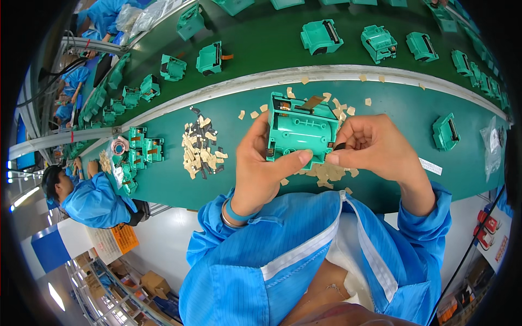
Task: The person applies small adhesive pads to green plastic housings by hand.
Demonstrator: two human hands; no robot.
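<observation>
A turquoise-green plastic housing with a rounded hollow is held up over the workbench. My left hand grips it from the left, thumb across its near edge. A brown flexible strip stands out at its far side. At the housing's right edge, my right hand pinches a small black piece between thumb and fingers. Tan paper bits lie scattered beneath and around the housing. Left of my left hand is a heap of tan and black pieces.
Several similar housings sit on the green conveyor beyond a pale metal rail. More are stacked at the bench's left. One housing and a clear plastic bag lie at right. A co-worker in blue sits at far left.
</observation>
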